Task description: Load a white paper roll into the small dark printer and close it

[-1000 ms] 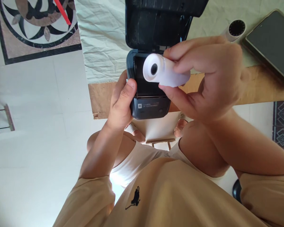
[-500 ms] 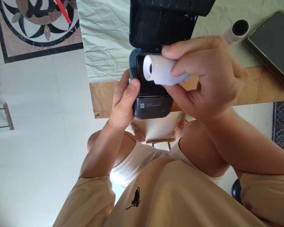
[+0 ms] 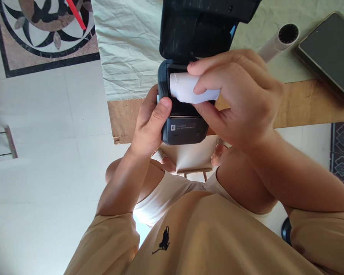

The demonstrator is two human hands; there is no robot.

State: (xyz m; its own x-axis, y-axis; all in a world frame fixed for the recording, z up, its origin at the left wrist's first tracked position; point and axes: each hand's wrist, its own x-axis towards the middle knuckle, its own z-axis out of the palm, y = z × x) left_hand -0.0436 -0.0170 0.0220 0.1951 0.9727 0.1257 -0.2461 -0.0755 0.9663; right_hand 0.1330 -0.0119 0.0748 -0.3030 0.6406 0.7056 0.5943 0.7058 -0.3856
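Note:
A small dark label printer (image 3: pixel 186 130) is held over the table's near edge, its black lid (image 3: pixel 195 32) swung back on the far side. My left hand (image 3: pixel 151 118) grips its left side, thumb on the rim. Between the thumb and fingers of my right hand (image 3: pixel 237 91) is a white paper roll (image 3: pixel 186 87), lying sideways. The roll's left end sits within the printer's open compartment (image 3: pixel 183 109). My fingers cover its right part, and whether it touches the compartment floor cannot be seen.
On the pale green cloth (image 3: pixel 126 49) to the right stand a white cylinder with a black dotted top (image 3: pixel 288 34) and a dark-screened phone or tablet (image 3: pixel 329 53). Bare wood (image 3: pixel 126 118) forms the table's near edge. My knees and a stool lie below.
My right hand has moved left and the paper roll has turned and gone lower into the printer, so its hollow end no longer shows. The printer has shifted slightly right.

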